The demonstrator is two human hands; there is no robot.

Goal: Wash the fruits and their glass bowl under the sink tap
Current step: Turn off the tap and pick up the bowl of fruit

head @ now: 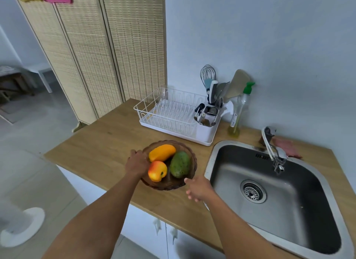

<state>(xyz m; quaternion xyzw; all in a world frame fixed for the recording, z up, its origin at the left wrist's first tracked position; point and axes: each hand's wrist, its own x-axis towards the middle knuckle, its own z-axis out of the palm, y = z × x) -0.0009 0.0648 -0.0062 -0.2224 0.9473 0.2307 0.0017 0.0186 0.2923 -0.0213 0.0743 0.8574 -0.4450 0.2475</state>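
The ribbed, brown-tinted glass bowl (189, 174) sat on the wooden countertop (100, 143) just left of the steel sink (217, 156), holding a yellow-orange mango (162, 152), a green mango (180, 166) and a red-yellow apple-like fruit (157, 171). The left hand (137, 164) gripped its left rim; the right hand (198, 188) hovered beside the near-right edge, fingers spread and empty. A level, two-handed lift would probably keep the loose fruit from rolling.

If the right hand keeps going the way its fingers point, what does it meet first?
Probably the near-right rim of the brown glass bowl: the right hand is open, fingers aimed left at it, just short of touching. Its height above the counter is unclear.
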